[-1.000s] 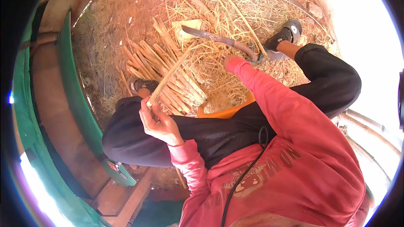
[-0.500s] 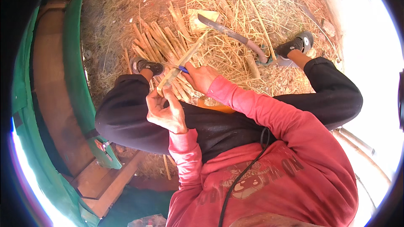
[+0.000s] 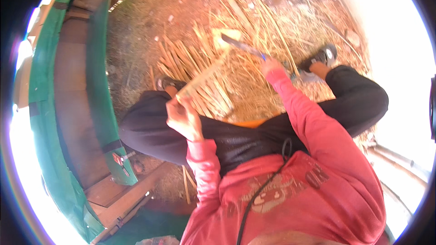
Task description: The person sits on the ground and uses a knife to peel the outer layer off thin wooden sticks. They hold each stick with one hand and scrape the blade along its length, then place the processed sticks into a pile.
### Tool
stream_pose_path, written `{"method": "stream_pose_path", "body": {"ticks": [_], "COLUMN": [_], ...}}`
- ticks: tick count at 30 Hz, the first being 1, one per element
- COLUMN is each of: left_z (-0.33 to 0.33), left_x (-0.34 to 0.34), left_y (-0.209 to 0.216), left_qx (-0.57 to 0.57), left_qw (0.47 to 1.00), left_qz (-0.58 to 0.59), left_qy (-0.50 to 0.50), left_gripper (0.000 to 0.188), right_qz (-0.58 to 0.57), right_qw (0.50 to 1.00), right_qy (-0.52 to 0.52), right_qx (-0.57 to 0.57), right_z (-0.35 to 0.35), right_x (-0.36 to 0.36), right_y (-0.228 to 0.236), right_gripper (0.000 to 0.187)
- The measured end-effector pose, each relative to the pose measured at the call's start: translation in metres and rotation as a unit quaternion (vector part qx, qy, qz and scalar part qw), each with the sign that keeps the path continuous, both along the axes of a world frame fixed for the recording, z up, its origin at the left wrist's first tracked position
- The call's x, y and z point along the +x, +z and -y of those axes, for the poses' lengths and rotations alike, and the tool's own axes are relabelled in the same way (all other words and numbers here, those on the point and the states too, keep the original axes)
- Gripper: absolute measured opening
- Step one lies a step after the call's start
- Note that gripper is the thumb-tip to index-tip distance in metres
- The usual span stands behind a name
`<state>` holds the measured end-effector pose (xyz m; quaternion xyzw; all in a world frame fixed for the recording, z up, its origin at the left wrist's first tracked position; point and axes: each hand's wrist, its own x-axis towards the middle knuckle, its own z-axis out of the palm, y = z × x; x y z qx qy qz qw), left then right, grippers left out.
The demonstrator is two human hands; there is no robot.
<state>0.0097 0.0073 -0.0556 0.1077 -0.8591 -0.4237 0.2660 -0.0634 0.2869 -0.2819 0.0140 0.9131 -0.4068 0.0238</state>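
Observation:
A split bamboo strip [image 3: 202, 78] slants up and away from my left hand [image 3: 183, 119], whose fingers are closed on its near end. My right hand [image 3: 273, 66] is out to the right, closed and somewhat blurred. Blue of the knife [image 3: 263, 57] handle shows at its fingers, but the knife's blade is hard to separate from what lies behind it. A machete [image 3: 234, 42] with a dark curved blade lies on the straw, and my right hand covers the place of its handle.
Several split bamboo pieces [image 3: 181, 61] lie fanned beyond my left knee. A pale block [image 3: 225, 37] sits by the machete's tip. Loose straw [image 3: 290, 27] is strewn over the earth floor. A green-covered wooden frame [image 3: 97, 72] stands left, a white wall [image 3: 390, 54] right. Something orange [image 3: 250, 123] shows between my legs.
My right hand has moved away from the strip, rightward to the machete's handle, with the blue-handled knife. My left hand keeps the strip. The whole view has shifted slightly.

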Motion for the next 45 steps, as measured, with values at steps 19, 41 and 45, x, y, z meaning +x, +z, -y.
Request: {"method": "stream_pose_path", "body": {"ticks": [19,41,45], "left_z": [-0.014,0.0,-0.01], "left_x": [-0.015,-0.022,-0.016], "left_y": [0.01,-0.003,0.003], "left_qx": [-0.046,0.165,0.039], "left_qw": [0.998,0.986,0.998], "left_qz": [0.007,-0.035,0.006], "left_qy": [-0.047,-0.013,-0.05], "left_gripper": [0.021,0.021,0.022], "right_qz": [0.036,0.034,0.011], "right_qw": [0.997,0.972,0.97], "right_qy": [0.017,0.203,0.152], "right_qx": [0.061,0.116,0.19], "right_z": [0.091,0.103,0.089], "right_x": [-0.027,-0.051,-0.086], "right_y": [0.021,0.082,0.008], "right_gripper": [0.036,0.028,0.024]}}
